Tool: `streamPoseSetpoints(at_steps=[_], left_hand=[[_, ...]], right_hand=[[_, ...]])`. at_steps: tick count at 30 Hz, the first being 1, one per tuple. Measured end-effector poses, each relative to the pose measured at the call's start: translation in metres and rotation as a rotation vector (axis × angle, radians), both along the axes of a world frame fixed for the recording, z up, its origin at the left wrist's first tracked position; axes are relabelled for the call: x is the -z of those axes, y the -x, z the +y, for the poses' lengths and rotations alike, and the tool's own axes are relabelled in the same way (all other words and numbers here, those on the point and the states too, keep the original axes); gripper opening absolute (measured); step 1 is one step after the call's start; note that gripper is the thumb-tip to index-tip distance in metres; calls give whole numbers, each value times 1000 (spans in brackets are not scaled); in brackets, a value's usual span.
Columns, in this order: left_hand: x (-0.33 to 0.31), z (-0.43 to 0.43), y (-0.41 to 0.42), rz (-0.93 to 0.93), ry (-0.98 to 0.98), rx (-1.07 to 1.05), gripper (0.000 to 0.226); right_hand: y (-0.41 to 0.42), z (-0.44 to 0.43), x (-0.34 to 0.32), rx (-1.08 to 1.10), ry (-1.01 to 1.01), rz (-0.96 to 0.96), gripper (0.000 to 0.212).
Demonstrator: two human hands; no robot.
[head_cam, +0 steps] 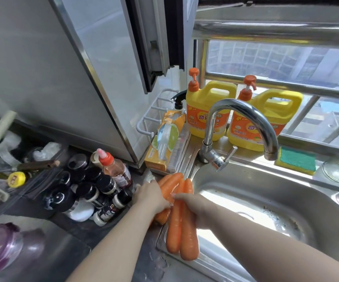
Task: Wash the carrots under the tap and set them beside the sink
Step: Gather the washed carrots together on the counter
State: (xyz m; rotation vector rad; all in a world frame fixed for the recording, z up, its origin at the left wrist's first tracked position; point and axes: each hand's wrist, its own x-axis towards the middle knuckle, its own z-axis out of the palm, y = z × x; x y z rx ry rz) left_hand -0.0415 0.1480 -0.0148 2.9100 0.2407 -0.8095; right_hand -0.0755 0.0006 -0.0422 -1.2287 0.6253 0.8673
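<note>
While a purple-tinted lidded bowl and a cluster of dark-capped seasoning jars are seen at the lower left of the frame, the task's things are found just right of them, at lower centre. The left hand is laid over the upper part of the carrots, its fingers curled round the bunch. The carrots are held as one bundle across the left rim of the sink, their thick ends pointing toward the bottom of the frame. From the right they are clasped by the right hand, the thumb lying over the top. Further right the tap is arched above the basin, and no stream is seen at its spout, which hangs well to the right of the bundle. A gloss is seen on the carrots, but whether they have been rinsed cannot be told. The step is judged to be a carry at the rim. If they are unwashed, they must be brought right beneath the spout and the lever turned. If washed, they need to be lowered onto the narrow counter strip left of the rim, clear of the jars.
</note>
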Motion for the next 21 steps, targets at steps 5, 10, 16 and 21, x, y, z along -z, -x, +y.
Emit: streamPoseSetpoints(at_steps=[5,10,16,21], left_hand=[[-1,2,-1,31,110,-6,89],[-5,3,-6,108,160,-7,87],[-9,5,-16,299,376,-92,101],[0,2,-7,315,577,-172,84]], right_hand=[[-4,-1,1,-31,-41,32,49],[-5,-1,2,-44,-61,33,50],[-3,-13,2,-59,-88,31,45],[4,-24,5,-64,-29,9,46]])
